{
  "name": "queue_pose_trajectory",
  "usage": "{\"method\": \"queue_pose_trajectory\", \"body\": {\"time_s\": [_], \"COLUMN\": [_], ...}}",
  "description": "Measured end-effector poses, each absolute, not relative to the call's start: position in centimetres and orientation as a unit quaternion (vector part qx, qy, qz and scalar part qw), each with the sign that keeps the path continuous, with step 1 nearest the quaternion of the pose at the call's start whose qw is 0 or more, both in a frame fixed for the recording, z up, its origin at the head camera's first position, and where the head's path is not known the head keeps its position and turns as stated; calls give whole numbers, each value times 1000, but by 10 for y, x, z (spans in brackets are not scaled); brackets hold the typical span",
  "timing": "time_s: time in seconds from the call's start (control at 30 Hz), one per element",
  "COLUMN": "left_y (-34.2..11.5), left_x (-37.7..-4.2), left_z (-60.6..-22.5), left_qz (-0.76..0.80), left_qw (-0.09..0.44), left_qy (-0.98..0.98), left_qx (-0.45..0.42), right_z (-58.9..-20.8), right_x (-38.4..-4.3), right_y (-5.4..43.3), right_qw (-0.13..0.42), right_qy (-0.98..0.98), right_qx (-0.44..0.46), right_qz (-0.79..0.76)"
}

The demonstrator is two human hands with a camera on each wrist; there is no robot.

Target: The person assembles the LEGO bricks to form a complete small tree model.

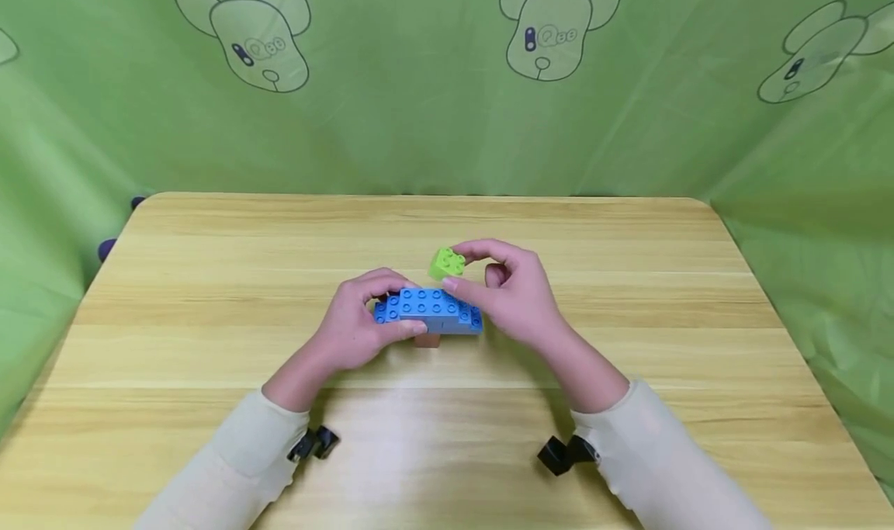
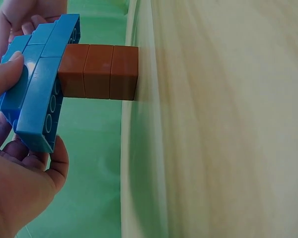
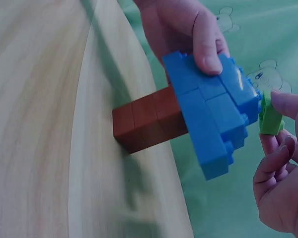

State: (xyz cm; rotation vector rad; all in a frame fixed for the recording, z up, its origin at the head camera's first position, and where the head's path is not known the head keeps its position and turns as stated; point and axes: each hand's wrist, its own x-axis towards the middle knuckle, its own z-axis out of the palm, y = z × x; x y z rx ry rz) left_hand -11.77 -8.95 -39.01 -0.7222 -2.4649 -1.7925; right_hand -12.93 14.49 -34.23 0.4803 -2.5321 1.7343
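Observation:
A stepped block of blue toy bricks [image 1: 429, 308] sits on a column of brown bricks [image 2: 98, 72]. The column's lower end meets or nearly meets the tabletop. My left hand [image 1: 356, 324] grips the blue bricks at their left side, thumb on the front face and fingers round the back. In my right hand [image 1: 520, 289], a small light-green brick [image 1: 447, 264] is pinched between thumb and fingers. It is tilted, by the studs of the top blue layer; the right wrist view shows the green brick [image 3: 271, 118] close to those studs, contact unclear.
The wooden table [image 1: 230, 282] has rounded far corners. Green curtains [image 1: 419, 126] with printed animal heads hang behind it and at both sides. Black wrist devices [image 1: 324, 441] project inward from the light sleeves [image 1: 237, 452].

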Motion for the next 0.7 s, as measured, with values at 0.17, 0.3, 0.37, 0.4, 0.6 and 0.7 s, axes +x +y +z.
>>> {"method": "queue_pose_trajectory", "body": {"time_s": [0.17,0.3,0.37,0.4,0.6,0.7], "left_y": [-90,-90,-90,-90,-90,-90], "left_x": [-117,-118,-117,-117,-117,-117], "left_z": [-390,-391,-391,-391,-391,-390], "left_qz": [-574,-575,-576,-576,-578,-577], "left_qw": [9,12,12,13,13,16], "left_qy": [-784,-784,-783,-783,-780,-780], "left_qx": [-234,-234,-233,-233,-239,-241], "right_z": [-340,-340,-340,-340,-342,-343], "right_x": [-121,-118,-117,-117,-113,-113], "right_y": [145,143,141,140,136,135], "right_qw": [9,16,24,27,41,53], "right_qy": [-811,-811,-810,-810,-817,-824], "right_qx": [191,224,241,248,283,302], "right_qz": [553,540,534,530,500,477]}}
